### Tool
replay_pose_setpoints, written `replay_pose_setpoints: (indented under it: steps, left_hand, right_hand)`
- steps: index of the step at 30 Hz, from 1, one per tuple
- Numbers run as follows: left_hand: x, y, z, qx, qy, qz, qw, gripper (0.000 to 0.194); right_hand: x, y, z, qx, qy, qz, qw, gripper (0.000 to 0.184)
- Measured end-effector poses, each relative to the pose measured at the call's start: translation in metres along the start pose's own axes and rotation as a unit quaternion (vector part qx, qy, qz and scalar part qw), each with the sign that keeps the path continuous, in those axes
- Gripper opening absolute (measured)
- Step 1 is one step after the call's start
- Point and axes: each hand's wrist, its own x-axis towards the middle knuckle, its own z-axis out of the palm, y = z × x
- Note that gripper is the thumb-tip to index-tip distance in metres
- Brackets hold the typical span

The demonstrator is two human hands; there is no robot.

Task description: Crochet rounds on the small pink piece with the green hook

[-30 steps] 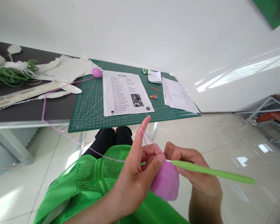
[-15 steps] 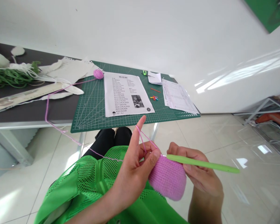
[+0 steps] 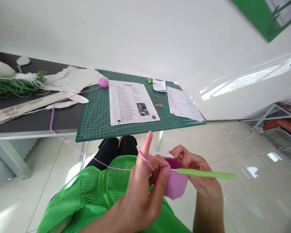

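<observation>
My left hand point(image 3: 145, 184) pinches the edge of a pink crocheted piece point(image 3: 176, 186) between thumb and fingers. Its index finger points up with pink yarn point(image 3: 143, 158) looped round it. The piece is cup-shaped, and its darker hollow shows at the top. A crochet hook point(image 3: 208, 173) with a lime-green handle has its metal tip at the piece's edge, beside my left thumb. My right hand point(image 3: 196, 168) is behind the hook, its fingers curled at the far rim of the piece. The handle crosses in front of that hand; the right thumb is mostly hidden.
On the table, a green cutting mat point(image 3: 94, 129) bears a printed pattern sheet point(image 3: 123, 113), a pink yarn ball point(image 3: 103, 82), colourful stitch markers point(image 3: 159, 105) and papers point(image 3: 184, 103). Green yarn point(image 3: 14, 85) and a ruler point(image 3: 26, 105) lie left. The yarn strand hangs over the table edge.
My right hand's fingers have shifted from round the hook's handle to the rim of the piece. The piece has tilted, showing its hollow. Both hands sit slightly lower in view.
</observation>
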Motion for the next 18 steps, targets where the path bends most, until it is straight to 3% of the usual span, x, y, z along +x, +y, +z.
replay_pose_setpoints:
  steps: [3, 7, 10, 14, 18]
  left_hand:
    - [-0.001, -0.007, 0.002, 0.072, 0.018, 0.084, 0.994, 0.087]
    - [0.002, -0.012, 0.002, 0.14, 0.017, 0.186, 0.972, 0.089]
    - [0.004, -0.014, 0.001, 0.155, -0.009, 0.22, 0.963, 0.091]
    - [0.001, -0.016, -0.001, 0.183, -0.029, 0.248, 0.951, 0.095]
    - [-0.002, -0.017, -0.003, 0.198, -0.029, 0.253, 0.947, 0.094]
  right_hand:
    - [-0.004, 0.011, 0.002, 0.027, 0.001, 0.035, 0.999, 0.034]
    - [-0.007, 0.034, 0.007, 0.076, -0.019, 0.091, 0.993, 0.088]
    - [-0.007, 0.051, 0.013, 0.113, -0.065, 0.131, 0.983, 0.108]
    - [-0.005, 0.058, 0.021, 0.145, -0.08, 0.129, 0.978, 0.109]
    - [-0.005, 0.049, 0.025, 0.144, -0.055, 0.113, 0.982, 0.094]
